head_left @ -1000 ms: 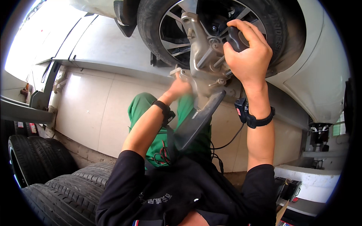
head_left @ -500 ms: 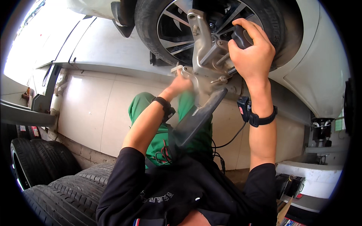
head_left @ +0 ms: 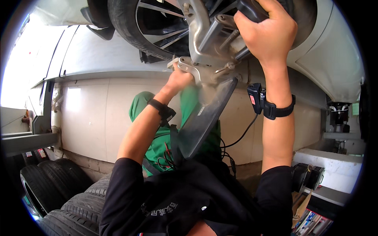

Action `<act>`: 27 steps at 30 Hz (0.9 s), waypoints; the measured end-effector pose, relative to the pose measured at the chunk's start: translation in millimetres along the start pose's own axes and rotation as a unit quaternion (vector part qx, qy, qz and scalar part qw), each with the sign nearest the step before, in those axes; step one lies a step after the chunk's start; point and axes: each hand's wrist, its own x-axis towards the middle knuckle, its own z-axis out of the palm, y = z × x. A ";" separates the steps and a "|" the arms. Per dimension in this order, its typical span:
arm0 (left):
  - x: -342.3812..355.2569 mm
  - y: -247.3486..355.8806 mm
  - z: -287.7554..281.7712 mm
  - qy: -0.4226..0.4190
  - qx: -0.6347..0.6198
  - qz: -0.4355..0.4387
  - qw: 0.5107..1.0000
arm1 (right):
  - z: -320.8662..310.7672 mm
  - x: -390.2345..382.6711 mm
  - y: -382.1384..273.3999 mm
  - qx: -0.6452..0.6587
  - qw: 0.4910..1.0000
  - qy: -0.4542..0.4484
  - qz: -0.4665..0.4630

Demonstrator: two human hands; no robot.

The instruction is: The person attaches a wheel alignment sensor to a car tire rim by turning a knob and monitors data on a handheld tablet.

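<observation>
A silver metal wheel clamp [head_left: 197,39] lies against the spoked wheel [head_left: 126,27] of a light-coloured car, at the top of the view. My right hand [head_left: 271,39] is closed around the clamp's black knob [head_left: 254,11]; some fingertips are cut off by the upper edge. Lower down, my left hand [head_left: 180,80] is wrapped round a metal arm at the clamp's lower end, its fingers partly hidden. From the clamp's bottom a flat dark panel [head_left: 206,120] slants toward me, over my green trousers. Where clamp and wheel meet cannot be made out.
Stacked tyres [head_left: 78,204] stand close by at lower left. A grey metal frame [head_left: 45,106] rises at the left. Pale floor tiles [head_left: 86,122] lie beneath me. Black cables [head_left: 230,155] hang by my waist, and a shelf with books [head_left: 313,222] is at lower right.
The wheel and clamp sit higher and further left in the picture, as the whole view has shifted. Both hands keep their holds; my right hand has risen toward the upper edge.
</observation>
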 end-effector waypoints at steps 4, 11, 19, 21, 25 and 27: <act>4.5 -10.1 -3.1 -0.021 -0.025 -0.016 0.999 | 1.7 -1.5 -18.9 -0.045 0.999 -0.014 0.018; -13.0 15.0 -6.2 -0.011 -0.108 -0.020 0.994 | 4.2 -1.0 -20.8 -0.039 0.998 -0.024 -0.032; -1.3 -10.8 -7.2 -0.043 -0.045 -0.002 0.998 | 5.2 -5.4 -16.1 -0.034 0.998 -0.035 -0.029; -9.8 3.4 -8.5 -0.037 -0.066 -0.012 0.997 | 6.7 -6.6 -14.8 -0.024 0.999 -0.030 -0.023; -14.3 12.7 -11.1 -0.034 -0.073 -0.012 0.997 | 0.3 -10.0 -14.1 -0.031 0.999 -0.021 -0.028; -11.3 4.1 -10.1 -0.019 -0.063 0.006 0.998 | -2.9 -11.9 -18.2 -0.023 0.999 -0.024 -0.020</act>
